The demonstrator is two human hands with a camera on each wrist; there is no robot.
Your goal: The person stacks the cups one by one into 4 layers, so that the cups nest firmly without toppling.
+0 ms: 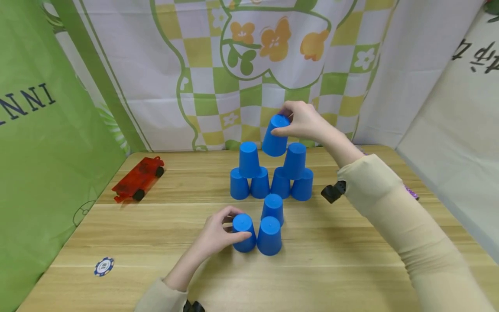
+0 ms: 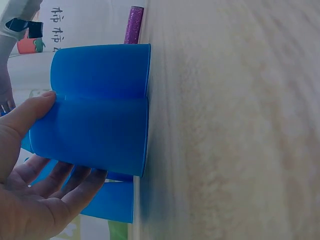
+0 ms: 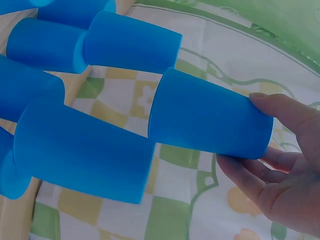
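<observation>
Above two second-tier cups (image 1: 295,161), right hand (image 1: 303,121) pinches inverted blue cup (image 1: 274,144), contact beneath unclear; left hand (image 1: 216,233) curls round front-left blue cup (image 1: 243,227) on wood-grain table (image 1: 331,260); step seems to be crowning upper pair, next move likely needing centred, level lowering

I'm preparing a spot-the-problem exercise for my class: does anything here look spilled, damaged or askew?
Nothing stands out as spilled or damaged. Only one blue cup is plainly tilted, but the right hand holds it above the two raised cups, so its slant is probably just from handling.
</observation>
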